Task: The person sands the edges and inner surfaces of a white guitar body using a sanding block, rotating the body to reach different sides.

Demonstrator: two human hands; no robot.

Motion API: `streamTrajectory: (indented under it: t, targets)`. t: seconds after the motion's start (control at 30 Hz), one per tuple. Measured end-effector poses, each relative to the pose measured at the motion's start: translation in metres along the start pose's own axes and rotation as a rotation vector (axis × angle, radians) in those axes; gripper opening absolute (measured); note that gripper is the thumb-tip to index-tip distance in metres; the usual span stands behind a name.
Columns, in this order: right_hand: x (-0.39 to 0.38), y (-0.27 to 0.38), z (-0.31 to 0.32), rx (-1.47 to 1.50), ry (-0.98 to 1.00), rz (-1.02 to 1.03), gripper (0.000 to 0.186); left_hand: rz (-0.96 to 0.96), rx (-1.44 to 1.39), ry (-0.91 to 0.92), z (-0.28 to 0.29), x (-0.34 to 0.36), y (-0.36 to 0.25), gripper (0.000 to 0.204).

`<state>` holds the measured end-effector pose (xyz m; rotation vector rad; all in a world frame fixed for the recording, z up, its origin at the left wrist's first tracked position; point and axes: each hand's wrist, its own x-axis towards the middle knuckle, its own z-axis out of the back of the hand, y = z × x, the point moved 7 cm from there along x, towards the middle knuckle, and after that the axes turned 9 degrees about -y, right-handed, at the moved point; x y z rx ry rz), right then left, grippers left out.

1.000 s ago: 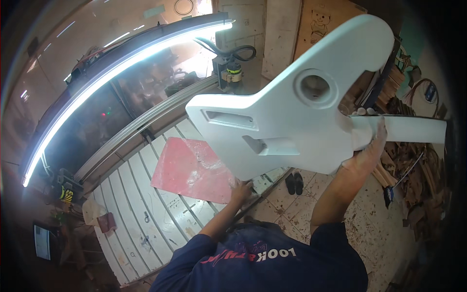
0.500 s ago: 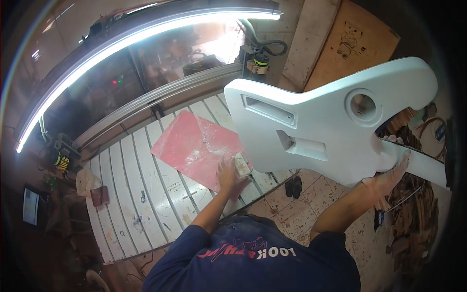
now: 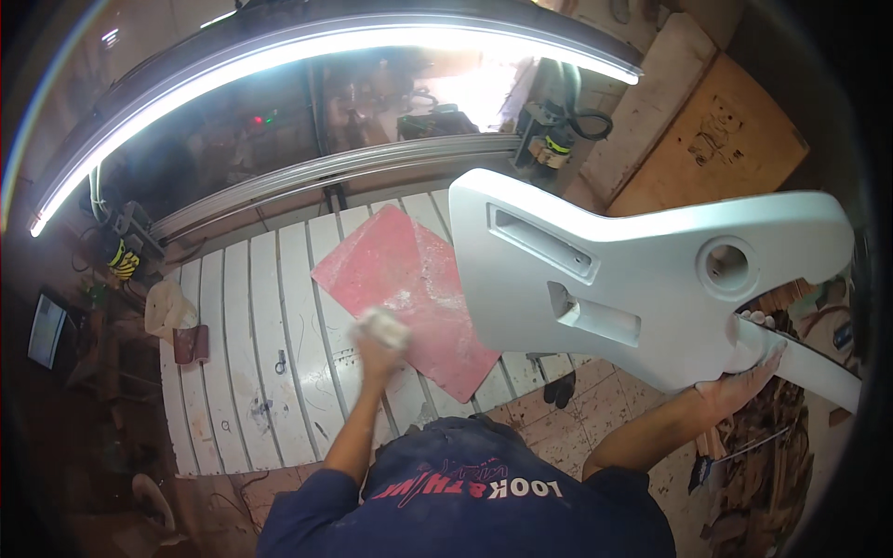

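A white, unstrung guitar body point(image 3: 595, 270), with several routed cavities and a round recess, hangs in the air at the right, over the table's edge. My right hand point(image 3: 744, 372) is wrapped round its neck near the heel, fingertips showing on the far side. Out over the table, my left hand point(image 3: 374, 355) is closed on a dusty, off-white block point(image 3: 384, 327), smeared by motion; it looks like a sanding block. Under and beside that hand lies a dusty pinkish-red sheet point(image 3: 437, 325), partly covered by the guitar body.
The slatted white table point(image 3: 251, 372) carries a beige object point(image 3: 167, 312) beside a dark red piece point(image 3: 191, 344) at its left end. A metal rail point(image 3: 335, 167) and a bright tube light point(image 3: 372, 39) span the back. Wood scraps point(image 3: 763, 474) are heaped at the right.
My left hand has moved left with the block, from the sheet's right part to its left edge. The view has shifted; my right hand still holds the guitar neck.
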<state>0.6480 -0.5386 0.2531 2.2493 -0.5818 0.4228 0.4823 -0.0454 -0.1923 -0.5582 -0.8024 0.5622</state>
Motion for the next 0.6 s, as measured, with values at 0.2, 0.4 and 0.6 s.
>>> streamTrajectory:
  t: [0.2, 0.4, 0.6]
  targets:
    - [-0.012, -0.039, -0.01, -0.024, -0.069, -0.116, 0.039, 0.721, 0.445, -0.248, 0.182, -0.021, 0.163, 0.107]
    - [-0.034, -0.076, -0.022, -0.008, -0.043, -0.217, 0.032, 0.807, 0.693, -0.042, 0.147, 0.058, 0.151, 0.132]
    - [-0.046, -0.106, -0.026, -0.032, -0.141, -0.215, 0.035, 0.529, 0.429, 0.237, 0.007, 0.179, 0.194, 0.121]
